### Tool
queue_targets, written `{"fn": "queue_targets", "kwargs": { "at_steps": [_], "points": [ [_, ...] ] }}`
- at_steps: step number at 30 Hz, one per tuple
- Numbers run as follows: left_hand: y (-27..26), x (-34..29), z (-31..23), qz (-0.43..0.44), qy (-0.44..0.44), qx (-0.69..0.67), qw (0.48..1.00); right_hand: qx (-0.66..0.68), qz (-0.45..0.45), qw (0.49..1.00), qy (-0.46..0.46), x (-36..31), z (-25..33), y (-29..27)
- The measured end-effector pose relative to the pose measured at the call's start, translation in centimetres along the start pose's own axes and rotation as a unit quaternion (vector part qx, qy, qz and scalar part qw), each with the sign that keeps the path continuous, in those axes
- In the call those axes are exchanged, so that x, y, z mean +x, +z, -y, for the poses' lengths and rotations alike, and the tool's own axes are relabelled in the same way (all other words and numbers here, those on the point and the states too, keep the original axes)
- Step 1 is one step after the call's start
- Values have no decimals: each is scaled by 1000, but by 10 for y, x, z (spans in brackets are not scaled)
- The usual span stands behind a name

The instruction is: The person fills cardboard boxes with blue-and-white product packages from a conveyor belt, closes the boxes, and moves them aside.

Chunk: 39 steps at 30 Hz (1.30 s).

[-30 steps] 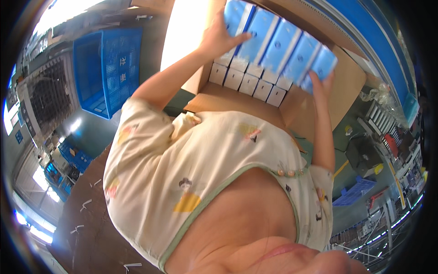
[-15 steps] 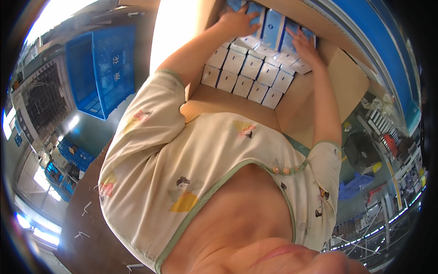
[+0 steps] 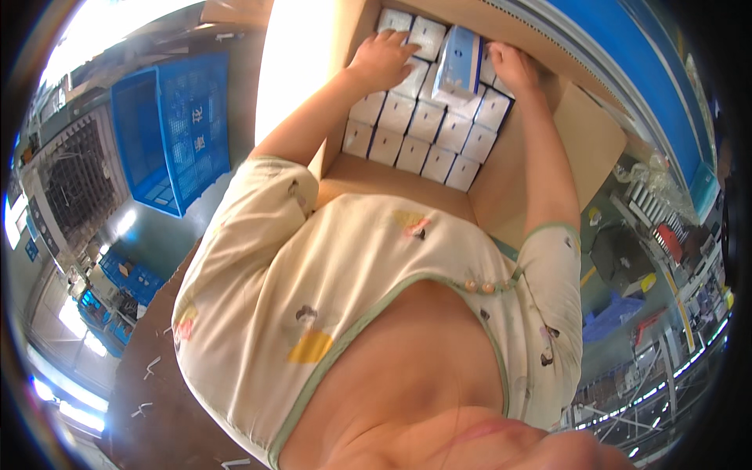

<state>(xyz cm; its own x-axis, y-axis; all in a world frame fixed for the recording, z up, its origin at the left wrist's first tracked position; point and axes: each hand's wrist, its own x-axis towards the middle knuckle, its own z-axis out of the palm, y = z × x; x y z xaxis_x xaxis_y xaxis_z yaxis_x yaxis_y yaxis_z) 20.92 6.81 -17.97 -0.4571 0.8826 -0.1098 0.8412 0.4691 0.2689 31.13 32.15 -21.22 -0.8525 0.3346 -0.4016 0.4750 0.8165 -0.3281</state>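
Observation:
A cardboard box [image 3: 501,168] in front of me holds rows of small white-and-blue packs [image 3: 411,154] that look like tissue packs, their white ends facing up. One pack [image 3: 460,64] lies higher than the others, with its light blue side showing. To its left, my left hand [image 3: 382,63] rests on the packs with its fingers spread, gripping nothing. On the other side, my right hand [image 3: 513,69] is at the packs by the box's right wall. Its fingers are curled down, and whatever they hold, if anything, is hidden.
An open box flap [image 3: 587,149] spreads out at the right. At the left stands a blue plastic crate [image 3: 196,133]. Past the box, a blue panel [image 3: 627,55] runs along the far right. Small white scraps lie on the brown surface [image 3: 168,345] at lower left.
Both hands have come off the blue-sided packs; several of these now sit with white ends up, level with the rest. My left hand moved nearer and left; the right hand's fingers curled.

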Motion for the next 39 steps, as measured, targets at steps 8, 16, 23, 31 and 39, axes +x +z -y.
{"fn": "queue_targets", "kwargs": {
  "at_steps": [8, 16, 23, 31, 39],
  "points": [
    [-64, -50, 11, -10, -89, -336, 938, 143, -6, 979, -143, -21, 9, 34],
    [-161, -75, 84, -282, -93, -191, 936, 303, 28, 950, 63, -64, 10, -34],
    [-278, -25, 350, -227, -152, 391, 879, 509, -59, 859, 24, -140, 19, -118],
    [-262, 35, 261, -266, -265, 216, 901, 429, -233, 871, -64, -152, 95, -190],
    [-259, 44, 211, -162, -318, 138, 924, 237, -271, 920, -154, -101, 118, -200]
  ]
}}
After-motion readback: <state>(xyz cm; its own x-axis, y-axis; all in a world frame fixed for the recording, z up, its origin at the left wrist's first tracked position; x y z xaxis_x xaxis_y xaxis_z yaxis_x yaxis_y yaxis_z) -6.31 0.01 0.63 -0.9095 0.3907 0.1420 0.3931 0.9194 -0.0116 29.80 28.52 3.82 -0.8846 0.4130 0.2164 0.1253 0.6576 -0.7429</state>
